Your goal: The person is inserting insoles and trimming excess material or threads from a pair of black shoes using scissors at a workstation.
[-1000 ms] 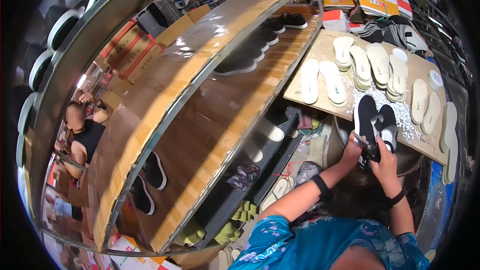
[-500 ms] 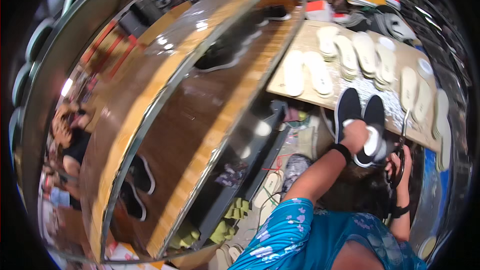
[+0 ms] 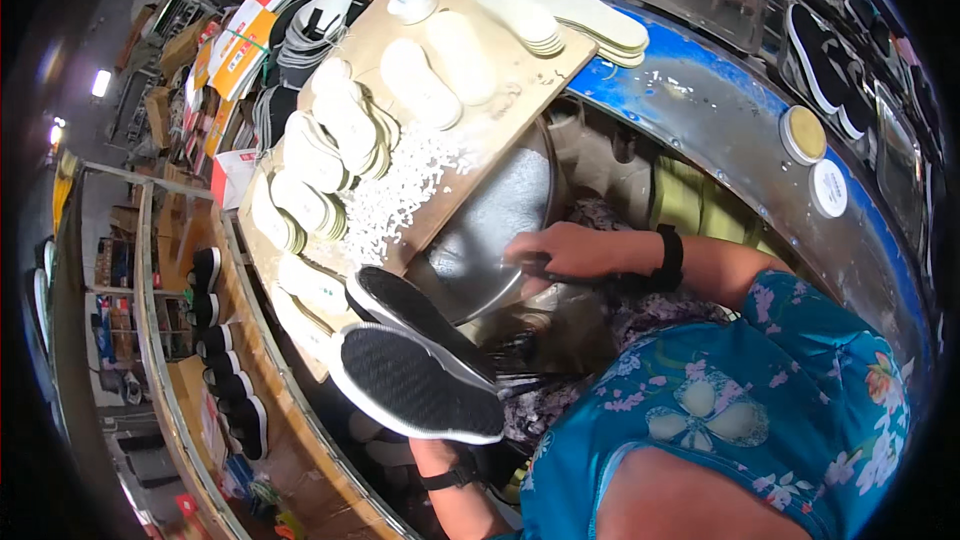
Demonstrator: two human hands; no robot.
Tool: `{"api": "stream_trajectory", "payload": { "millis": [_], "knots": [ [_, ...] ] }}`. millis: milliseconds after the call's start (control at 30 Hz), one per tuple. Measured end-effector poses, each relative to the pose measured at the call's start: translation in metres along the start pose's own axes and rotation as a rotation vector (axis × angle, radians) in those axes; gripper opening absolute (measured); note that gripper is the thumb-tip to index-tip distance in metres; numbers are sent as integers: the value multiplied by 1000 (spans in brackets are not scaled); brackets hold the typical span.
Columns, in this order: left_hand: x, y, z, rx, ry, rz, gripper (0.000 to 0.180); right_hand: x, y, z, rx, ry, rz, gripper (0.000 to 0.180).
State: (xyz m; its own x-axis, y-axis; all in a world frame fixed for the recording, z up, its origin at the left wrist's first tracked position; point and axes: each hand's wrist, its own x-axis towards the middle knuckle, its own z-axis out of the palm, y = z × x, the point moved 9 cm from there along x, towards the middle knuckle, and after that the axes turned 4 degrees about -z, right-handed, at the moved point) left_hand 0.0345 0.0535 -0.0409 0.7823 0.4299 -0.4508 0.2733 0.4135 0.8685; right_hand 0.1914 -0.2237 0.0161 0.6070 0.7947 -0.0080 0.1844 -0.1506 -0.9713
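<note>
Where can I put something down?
On the metal tabletop, between the overhanging insole stack and the yellow tub. A little board is bare between the flat insoles and its right edge. The rest is crowded: white scraps, insole piles. Shoes partly hide its near edge.

The sneakers (image 3: 415, 380) showed black soles with a fine dark texture, edged in white. Cream insoles (image 3: 310, 202) and bright white scraps (image 3: 400, 205) stood out on the pale tan wooden worktop (image 3: 530, 80); the metal worktop (image 3: 720, 150) was grey with bright blue patches. The blouse (image 3: 640, 390) was teal, printed with lilac, white and orange-red flowers. Both wristbands (image 3: 672, 258) were black, the round tin (image 3: 803, 135) yellow within a white rim.
</note>
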Motion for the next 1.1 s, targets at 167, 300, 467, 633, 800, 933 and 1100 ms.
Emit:
{"api": "stream_trajectory", "payload": {
  "millis": [167,300,467,633,800,933,1100],
  "knots": [
    [-53,-30,-31,54,27,72,35,15,-64,6,-196,133,-237,54],
    [-57,-39,-34,66,32,96,35,19,-80,11,-406,269,-355,46],
    [-57,-32,-23,80,66,148,35,32,-51,27,-405,140,-346,48],
    [-53,-26,-22,110,71,209,35,12,-81,21,-297,161,-270,52],
    [-72,-33,-33,174,49,229,35,13,-88,19,-459,196,-275,43],
    [-42,-16,6,225,49,251,35,14,-68,5,-470,260,-305,36],
    [-26,6,15,292,127,321,35,-35,-33,-88,-556,579,-27,44]
  ]
}}
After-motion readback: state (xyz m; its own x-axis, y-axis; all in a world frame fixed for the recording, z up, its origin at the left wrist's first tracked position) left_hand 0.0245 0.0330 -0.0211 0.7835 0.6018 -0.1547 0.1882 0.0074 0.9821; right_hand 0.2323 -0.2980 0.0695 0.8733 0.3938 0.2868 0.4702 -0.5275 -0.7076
